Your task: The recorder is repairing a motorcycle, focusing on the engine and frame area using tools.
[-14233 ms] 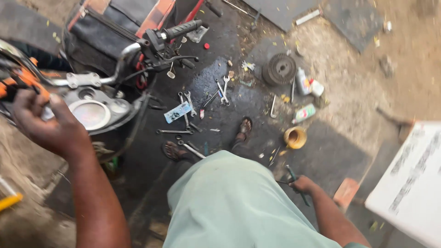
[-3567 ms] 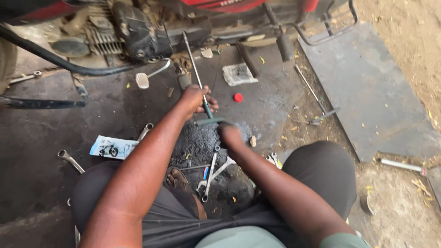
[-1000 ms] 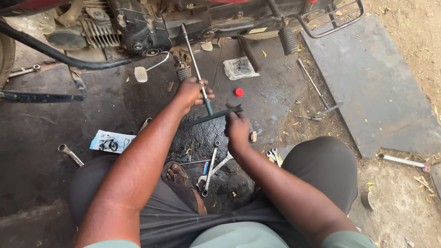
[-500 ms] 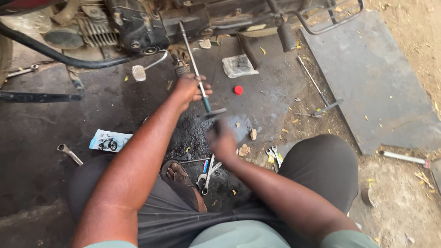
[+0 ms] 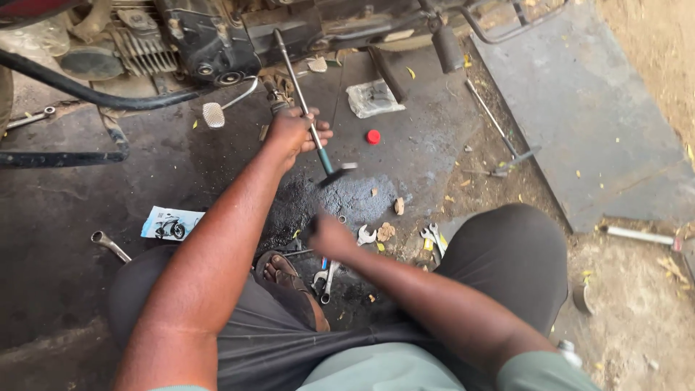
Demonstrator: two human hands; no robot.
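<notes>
T-handle wrench slants toward engine, gripped by left hand.

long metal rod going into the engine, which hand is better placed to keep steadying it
Left. The left hand is wrapped around the long metal rod leading up to the engine; the right hand is off it, low near the wrenches.

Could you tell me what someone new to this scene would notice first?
The left hand at centre grips a long metal rod that slants up into the motorcycle engine along the top edge. Below, the blurred right hand hovers over spanners scattered on the oil-stained ground.
</notes>
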